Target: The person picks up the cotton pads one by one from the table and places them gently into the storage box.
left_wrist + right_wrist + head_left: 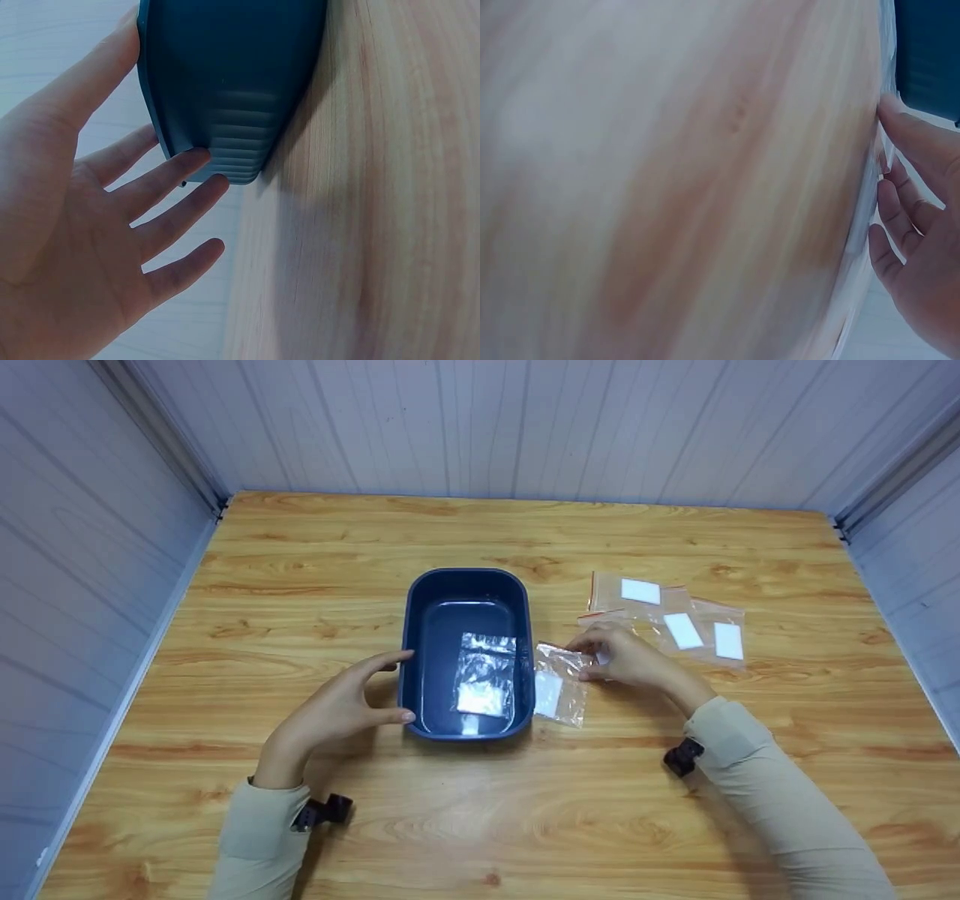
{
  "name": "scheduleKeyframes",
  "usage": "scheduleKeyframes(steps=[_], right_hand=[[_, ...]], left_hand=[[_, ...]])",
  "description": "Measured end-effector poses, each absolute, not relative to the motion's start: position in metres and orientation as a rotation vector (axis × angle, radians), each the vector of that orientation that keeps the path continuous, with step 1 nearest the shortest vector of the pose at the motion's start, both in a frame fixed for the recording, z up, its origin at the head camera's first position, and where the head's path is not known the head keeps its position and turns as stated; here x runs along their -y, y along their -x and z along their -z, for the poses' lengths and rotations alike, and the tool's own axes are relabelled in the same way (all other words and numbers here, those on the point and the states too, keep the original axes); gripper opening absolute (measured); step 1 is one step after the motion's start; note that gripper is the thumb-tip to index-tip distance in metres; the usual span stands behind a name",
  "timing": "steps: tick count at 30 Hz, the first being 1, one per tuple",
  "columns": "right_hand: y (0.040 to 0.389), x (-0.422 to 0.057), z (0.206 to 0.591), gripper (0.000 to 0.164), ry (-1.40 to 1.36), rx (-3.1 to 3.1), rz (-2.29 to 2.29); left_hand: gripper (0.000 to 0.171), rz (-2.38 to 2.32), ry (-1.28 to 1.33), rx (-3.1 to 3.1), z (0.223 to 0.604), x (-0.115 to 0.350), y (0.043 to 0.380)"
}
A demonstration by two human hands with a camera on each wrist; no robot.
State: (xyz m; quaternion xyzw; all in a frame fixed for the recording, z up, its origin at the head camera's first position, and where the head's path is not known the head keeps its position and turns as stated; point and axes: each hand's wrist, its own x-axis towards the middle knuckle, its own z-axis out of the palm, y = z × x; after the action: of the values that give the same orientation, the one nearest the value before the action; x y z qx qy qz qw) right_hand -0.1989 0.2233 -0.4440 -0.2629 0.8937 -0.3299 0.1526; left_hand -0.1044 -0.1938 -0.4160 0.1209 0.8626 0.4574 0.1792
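The tub (439, 660) is touched by the spread left hand (337, 701); a bag (566, 690) is pinched by the right hand (626, 656). Another bag (486, 679) inside is shown only from the head.

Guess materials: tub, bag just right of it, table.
Tub: probably hard plastic, glossy; bright reflections inside.
Bag: likely thin clear plastic film, shiny; wrinkles and glints.
Table: wood or wood-look laminate, slight sheen; grain shows, could be printed.
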Motion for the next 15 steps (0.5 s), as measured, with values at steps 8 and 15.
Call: scheduleKeyframes(steps=[8,15], right_hand=[[0.199,-0.2207,0.444,0.033,0.757,-2.592,0.924],[0.1996,-0.2196,0.4456,0.021,0.787,-2.601,0.927]], left_hand=[[0.085,-1.309,-0.343,-2.424,0.4159,0.1937,0.1045],[0.085,-1.29,-0.349,-2.434,0.415,0.1933,0.1053]])
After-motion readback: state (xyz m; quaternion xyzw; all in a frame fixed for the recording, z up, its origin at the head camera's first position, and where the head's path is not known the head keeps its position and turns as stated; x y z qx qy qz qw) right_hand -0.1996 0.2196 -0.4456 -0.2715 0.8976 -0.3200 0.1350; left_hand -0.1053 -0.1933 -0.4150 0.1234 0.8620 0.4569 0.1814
